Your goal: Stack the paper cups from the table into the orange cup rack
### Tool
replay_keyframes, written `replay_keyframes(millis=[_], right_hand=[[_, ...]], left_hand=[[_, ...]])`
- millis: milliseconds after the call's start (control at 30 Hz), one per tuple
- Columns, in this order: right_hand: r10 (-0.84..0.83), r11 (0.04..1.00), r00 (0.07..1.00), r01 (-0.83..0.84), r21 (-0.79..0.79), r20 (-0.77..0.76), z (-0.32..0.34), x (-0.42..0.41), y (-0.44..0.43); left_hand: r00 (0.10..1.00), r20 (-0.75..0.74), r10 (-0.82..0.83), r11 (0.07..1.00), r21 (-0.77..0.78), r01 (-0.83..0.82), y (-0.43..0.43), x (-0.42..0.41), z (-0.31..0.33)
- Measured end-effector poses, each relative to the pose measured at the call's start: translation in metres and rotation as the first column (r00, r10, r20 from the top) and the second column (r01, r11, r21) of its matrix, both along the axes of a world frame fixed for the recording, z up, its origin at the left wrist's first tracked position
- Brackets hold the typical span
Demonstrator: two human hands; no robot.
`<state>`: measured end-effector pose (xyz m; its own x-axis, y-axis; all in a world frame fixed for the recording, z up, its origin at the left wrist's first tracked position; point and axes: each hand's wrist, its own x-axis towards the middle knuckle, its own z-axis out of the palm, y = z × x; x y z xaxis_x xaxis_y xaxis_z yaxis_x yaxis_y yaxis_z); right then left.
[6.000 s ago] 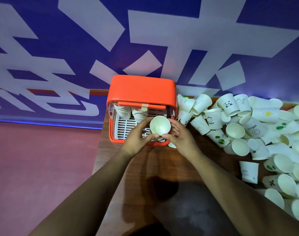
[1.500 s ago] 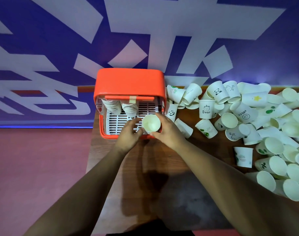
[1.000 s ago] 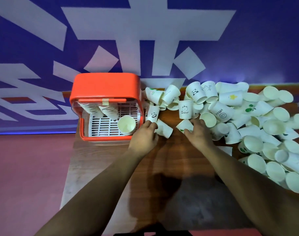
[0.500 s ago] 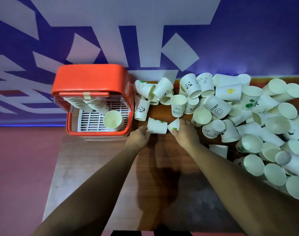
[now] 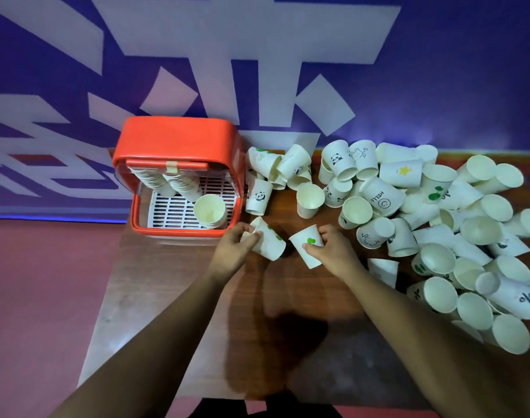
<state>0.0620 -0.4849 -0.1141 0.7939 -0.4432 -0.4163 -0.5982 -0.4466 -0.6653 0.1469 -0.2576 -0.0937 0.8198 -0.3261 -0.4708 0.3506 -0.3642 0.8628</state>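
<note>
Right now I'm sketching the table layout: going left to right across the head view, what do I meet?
Orange rack → panda cup → left hand → heart cup → right hand → HELLO cup → star cup → % cup.

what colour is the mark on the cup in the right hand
Green, a small leaf-like mark on the white cup in the right hand, head view.

Far cup stacks (image 5: 167, 184): their upper ends are hidden from us under the orange cup rack (image 5: 179, 137) top.
Cup pile (image 5: 438, 224): cut off by the right edge.
Desk (image 5: 173, 297): its near edge runs out of frame.
Lower cups: buried, so we cannot count them.
</note>
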Motion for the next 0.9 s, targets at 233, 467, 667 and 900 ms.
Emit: replay_keyframes(millis=[233, 467, 667, 900], right_hand=[[-0.093, 0.976, 0.985, 0.062, 0.208, 0.143, 0.044, 0.022, 0.034], [-0.138, 0.967, 0.951, 0.069, 0.245, 0.276, 0.077, 0.051, 0.089], [-0.174, 0.958, 0.932, 0.087, 0.272, 0.317, 0.088, 0.06, 0.114], [-0.195, 0.962, 0.934, 0.123, 0.244, 0.299, 0.083, 0.062, 0.121]], left_hand=[[0.977, 0.215, 0.005, 0.995, -0.102, 0.017, 0.049, 0.021, 0.055], [0.902, 0.432, 0.015, 0.996, 0.071, -0.05, 0.103, 0.063, 0.071], [0.873, 0.48, -0.08, 0.984, 0.18, -0.009, 0.104, 0.089, 0.061], [0.857, 0.429, -0.285, 0.927, 0.349, 0.134, 0.094, 0.098, 0.036]])
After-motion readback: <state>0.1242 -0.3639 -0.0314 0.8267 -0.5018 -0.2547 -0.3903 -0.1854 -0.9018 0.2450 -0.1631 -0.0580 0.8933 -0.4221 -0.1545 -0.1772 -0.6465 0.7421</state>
